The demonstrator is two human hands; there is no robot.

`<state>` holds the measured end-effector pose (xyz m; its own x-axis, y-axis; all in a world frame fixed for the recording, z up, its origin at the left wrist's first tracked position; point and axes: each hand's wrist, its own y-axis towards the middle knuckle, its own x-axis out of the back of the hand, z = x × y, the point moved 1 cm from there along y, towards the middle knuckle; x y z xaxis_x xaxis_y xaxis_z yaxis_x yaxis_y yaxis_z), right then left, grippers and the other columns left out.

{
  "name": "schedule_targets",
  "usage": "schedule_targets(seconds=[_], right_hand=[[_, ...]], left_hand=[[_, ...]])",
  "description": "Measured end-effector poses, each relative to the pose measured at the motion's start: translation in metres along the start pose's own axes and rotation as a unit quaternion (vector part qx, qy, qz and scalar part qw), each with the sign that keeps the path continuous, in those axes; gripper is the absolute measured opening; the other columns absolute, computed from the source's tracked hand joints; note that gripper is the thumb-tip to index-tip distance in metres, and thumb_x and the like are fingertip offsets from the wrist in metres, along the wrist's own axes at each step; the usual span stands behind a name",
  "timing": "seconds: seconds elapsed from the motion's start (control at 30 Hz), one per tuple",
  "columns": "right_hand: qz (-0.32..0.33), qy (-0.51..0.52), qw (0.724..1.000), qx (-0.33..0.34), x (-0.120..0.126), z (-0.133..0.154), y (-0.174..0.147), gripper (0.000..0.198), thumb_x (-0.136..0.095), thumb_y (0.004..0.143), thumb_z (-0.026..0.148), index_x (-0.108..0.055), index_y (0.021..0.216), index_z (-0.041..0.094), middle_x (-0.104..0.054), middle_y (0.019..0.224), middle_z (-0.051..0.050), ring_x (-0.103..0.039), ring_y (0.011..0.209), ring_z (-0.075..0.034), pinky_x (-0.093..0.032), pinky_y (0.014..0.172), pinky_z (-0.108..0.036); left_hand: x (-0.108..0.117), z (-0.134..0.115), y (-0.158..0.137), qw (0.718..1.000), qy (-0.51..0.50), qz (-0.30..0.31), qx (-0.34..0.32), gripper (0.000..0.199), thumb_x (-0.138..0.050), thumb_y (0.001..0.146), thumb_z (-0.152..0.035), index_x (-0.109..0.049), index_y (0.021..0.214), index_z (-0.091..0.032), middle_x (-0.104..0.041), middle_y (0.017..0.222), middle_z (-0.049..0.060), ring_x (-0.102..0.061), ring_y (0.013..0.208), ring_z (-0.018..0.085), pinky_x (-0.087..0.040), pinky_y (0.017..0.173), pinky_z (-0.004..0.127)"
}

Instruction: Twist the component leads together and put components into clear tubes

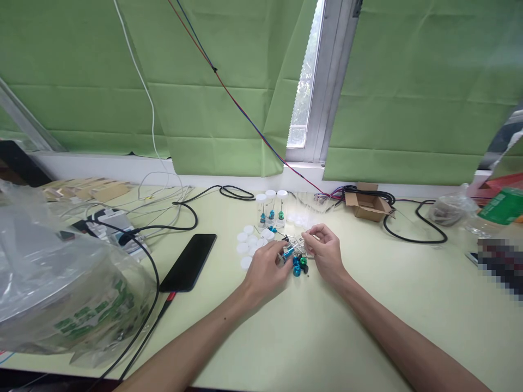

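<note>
My left hand (268,267) is closed around a small blue metal part (288,252), which lies between the thumb and fingers. Close by on the right, my right hand (326,251) pinches at a thin, light-coloured piece too small to make out. Between and below the hands is a small heap of blue, green and black knob-like parts (297,263). Thin metal rods lie just behind it, partly covered by my fingers. White round caps (246,247) are spread left of my left hand. Three clear capped tubes (271,209) with blue or green parts inside stand upright behind.
A black phone (188,263) with a cable lies to the left, near a large plastic-bagged container (73,294). Clear empty tubes (307,209) stand right of the filled ones. An open cardboard box (368,206) and black cables (425,239) sit at the back right.
</note>
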<state>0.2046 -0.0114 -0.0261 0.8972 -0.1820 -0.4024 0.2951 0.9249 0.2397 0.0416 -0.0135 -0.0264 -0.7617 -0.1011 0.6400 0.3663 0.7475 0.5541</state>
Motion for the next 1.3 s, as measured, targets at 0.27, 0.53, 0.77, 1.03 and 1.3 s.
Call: schedule_targets(seconds=[0.27, 0.53, 0.77, 1.03, 1.3], right_hand=[[-0.013, -0.049, 0.999, 0.004, 0.001, 0.000, 0.000, 0.030, -0.078, 0.073, 0.039, -0.056, 0.081, 0.021, -0.052, 0.060, 0.007, -0.046, 0.045, -0.008, -0.036, 0.044, -0.022], [-0.004, -0.087, 0.996, 0.007, -0.001, 0.007, -0.001, 0.034, -0.072, 0.078, 0.049, -0.056, 0.073, 0.020, -0.048, 0.050, 0.007, -0.042, 0.040, -0.008, -0.033, 0.042, -0.023], [-0.002, -0.109, 0.994, 0.014, -0.002, 0.007, -0.002, 0.037, -0.074, 0.076, 0.048, -0.053, 0.065, 0.020, -0.048, 0.046, 0.006, -0.041, 0.039, -0.008, -0.031, 0.040, -0.023], [0.013, -0.103, 0.994, 0.012, 0.000, 0.003, -0.003, 0.038, -0.073, 0.079, 0.046, -0.050, 0.064, 0.020, -0.048, 0.046, 0.006, -0.039, 0.040, -0.008, -0.030, 0.040, -0.022], [0.017, -0.117, 0.993, 0.014, 0.000, 0.003, -0.005, 0.038, -0.071, 0.081, 0.045, -0.048, 0.064, 0.020, -0.047, 0.046, 0.006, -0.039, 0.041, -0.008, -0.030, 0.041, -0.021]], left_hand=[[0.004, 0.004, 0.005, 1.000, 0.011, -0.020, -0.003, 0.018, -0.062, 0.082, -0.019, -0.065, 0.100, -0.021, -0.069, 0.088, 0.003, -0.057, 0.063, 0.014, -0.047, 0.060, 0.028], [0.010, 0.006, 0.008, 1.000, 0.010, -0.028, -0.011, 0.023, -0.061, 0.083, -0.021, -0.065, 0.106, -0.021, -0.069, 0.089, 0.003, -0.057, 0.063, 0.014, -0.047, 0.060, 0.028], [0.010, 0.008, 0.007, 0.999, 0.030, -0.014, -0.016, 0.024, -0.059, 0.083, -0.019, -0.064, 0.107, -0.021, -0.069, 0.093, 0.005, -0.061, 0.070, 0.017, -0.048, 0.062, 0.029], [0.013, 0.006, 0.007, 0.999, 0.046, -0.003, -0.004, 0.024, -0.060, 0.081, -0.016, -0.064, 0.104, -0.020, -0.070, 0.093, 0.005, -0.062, 0.073, 0.018, -0.048, 0.063, 0.030], [0.012, 0.007, 0.007, 0.999, 0.051, 0.001, -0.005, 0.024, -0.059, 0.081, -0.016, -0.064, 0.104, -0.020, -0.069, 0.094, 0.005, -0.061, 0.072, 0.017, -0.047, 0.063, 0.029]])
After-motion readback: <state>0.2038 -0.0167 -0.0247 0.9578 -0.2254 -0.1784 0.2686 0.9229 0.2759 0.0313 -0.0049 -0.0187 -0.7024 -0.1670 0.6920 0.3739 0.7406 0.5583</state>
